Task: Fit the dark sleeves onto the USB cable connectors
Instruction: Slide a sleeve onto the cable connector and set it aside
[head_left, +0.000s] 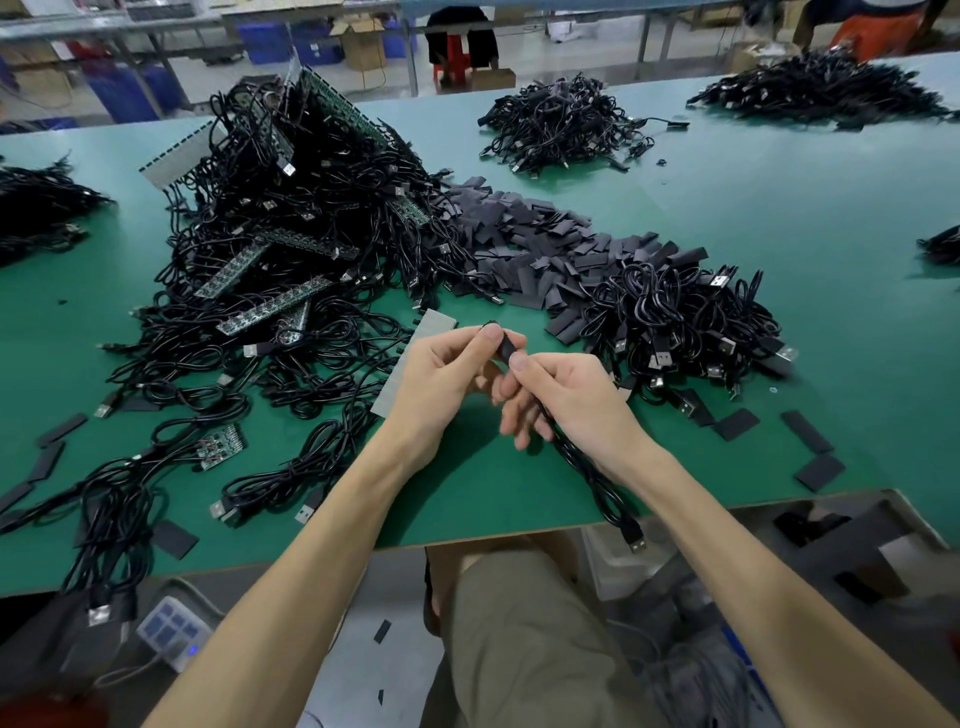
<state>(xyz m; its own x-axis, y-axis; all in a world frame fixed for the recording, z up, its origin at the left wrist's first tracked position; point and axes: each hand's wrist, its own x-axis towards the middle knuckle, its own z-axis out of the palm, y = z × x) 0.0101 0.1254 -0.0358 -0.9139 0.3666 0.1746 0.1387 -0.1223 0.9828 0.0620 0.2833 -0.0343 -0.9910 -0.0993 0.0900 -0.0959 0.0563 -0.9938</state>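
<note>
Dark sleeve (503, 347) was pinched between thumb and fingers of the left hand (447, 374). The right hand (566, 395) pinched its lower end and the black cable (592, 478). Behind, loose sleeves (545, 244) were heaped on the green table (779, 218). A cardboard box (893, 540) below its edge held dark pieces.

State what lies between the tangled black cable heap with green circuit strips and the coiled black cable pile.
A heap of flat dark sleeves on the green table, head view.

The green table (779, 218) carries cable heaps (291, 218) — and dark sleeves (535, 234).
</note>
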